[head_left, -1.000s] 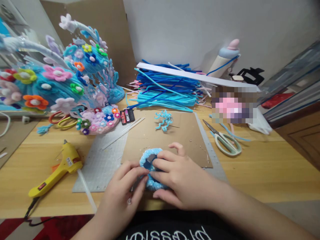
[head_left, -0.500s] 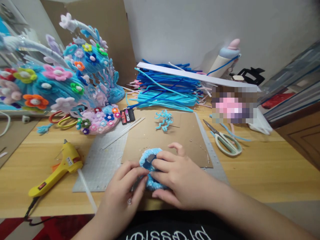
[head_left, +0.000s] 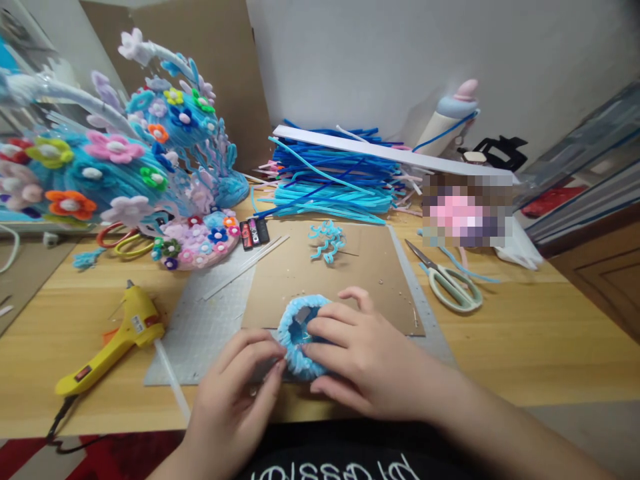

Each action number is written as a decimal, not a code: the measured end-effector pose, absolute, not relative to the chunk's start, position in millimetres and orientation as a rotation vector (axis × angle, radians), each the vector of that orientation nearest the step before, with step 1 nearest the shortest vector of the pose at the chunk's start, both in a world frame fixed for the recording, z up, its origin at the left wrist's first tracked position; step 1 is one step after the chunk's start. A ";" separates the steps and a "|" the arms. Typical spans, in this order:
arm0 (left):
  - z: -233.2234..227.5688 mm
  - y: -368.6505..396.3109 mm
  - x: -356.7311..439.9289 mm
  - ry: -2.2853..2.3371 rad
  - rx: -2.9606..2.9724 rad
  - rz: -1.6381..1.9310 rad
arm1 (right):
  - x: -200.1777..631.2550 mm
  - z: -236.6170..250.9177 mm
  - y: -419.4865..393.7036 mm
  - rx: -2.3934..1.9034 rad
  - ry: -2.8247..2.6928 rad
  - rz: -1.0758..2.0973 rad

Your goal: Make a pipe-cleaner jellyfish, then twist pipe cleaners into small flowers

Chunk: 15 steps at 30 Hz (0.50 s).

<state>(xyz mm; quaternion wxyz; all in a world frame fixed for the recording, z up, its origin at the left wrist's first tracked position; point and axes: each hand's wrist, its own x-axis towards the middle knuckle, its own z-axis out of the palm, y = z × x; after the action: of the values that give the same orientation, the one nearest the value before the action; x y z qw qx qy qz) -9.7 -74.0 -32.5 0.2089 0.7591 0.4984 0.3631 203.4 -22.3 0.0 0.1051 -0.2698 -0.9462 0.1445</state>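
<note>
A fluffy light-blue pipe-cleaner piece (head_left: 286,327), round and hollow with a dark blue inside, is held upright-tilted at the near edge of the mat, its opening facing me. My right hand (head_left: 357,353) grips its right side, fingers reaching into the opening and thumb low on the outside; the index finger is raised and bent. At the left rim is my left hand (head_left: 245,373), thumb and fingertips pinched together; whatever lies between them is too small to name. Beyond, curly light-blue pipe-cleaner bits (head_left: 329,241) lie on the cardboard (head_left: 280,267).
A yellow glue gun (head_left: 135,323) lies to the left, scissors (head_left: 453,283) to the right. Behind are bundled blue pipe cleaners (head_left: 335,173) and a flowered pipe-cleaner lamp-like decoration (head_left: 95,173). Clear sticks (head_left: 245,267) rest on the grey cutting mat (head_left: 200,333).
My left fingertips have drawn back from inside the opening to the left rim. More of the blue piece's opening shows. My right hand has shifted slightly right.
</note>
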 end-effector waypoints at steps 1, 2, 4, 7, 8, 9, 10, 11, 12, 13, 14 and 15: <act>-32.7 -74.9 -10.6 1.386 2.107 1.015 | 205.1 -1.1 -23.1 -0.793 -2.766 0.424; -33.3 -75.8 -11.6 1.388 2.103 1.008 | 206.7 -2.7 -24.1 -0.797 -2.741 0.420; -35.6 -77.8 -13.6 1.411 2.087 0.941 | 209.3 -7.0 -26.4 -0.811 -2.676 0.395; -41.7 -81.1 -16.2 1.463 2.020 0.800 | 211.2 -14.2 -29.8 -0.819 -2.576 0.353; -44.0 -82.0 -16.6 1.480 1.986 0.779 | 211.3 -16.4 -30.8 -0.816 -2.552 0.351; -46.2 -82.4 -16.5 1.497 1.958 0.777 | 211.1 -18.2 -31.7 -0.810 -2.532 0.358; -48.2 -82.4 -15.7 1.510 1.946 0.789 | 210.9 -19.7 -32.5 -0.807 -2.518 0.372; -49.8 -81.7 -14.4 1.522 1.954 0.805 | 210.7 -20.8 -33.2 -0.807 -2.505 0.389; -51.0 -80.4 -12.4 1.530 1.981 0.815 | 210.6 -21.6 -33.9 -0.812 -2.494 0.409; -51.9 -78.6 -9.9 1.537 2.021 0.818 | 210.9 -22.2 -34.5 -0.808 -2.486 0.432; -52.4 -76.6 -7.1 1.541 2.067 0.817 | 211.5 -22.8 -35.0 -0.797 -2.473 0.459; -52.7 -74.5 -4.1 1.547 2.110 0.812 | 212.5 -23.4 -35.5 -0.785 -2.451 0.493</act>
<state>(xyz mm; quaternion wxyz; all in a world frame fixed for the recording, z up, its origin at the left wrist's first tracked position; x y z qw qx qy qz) -4.1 -74.5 -52.7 0.1998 0.7548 0.5533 0.2904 212.5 -35.5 -23.4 0.2574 -0.2894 -0.9039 0.1817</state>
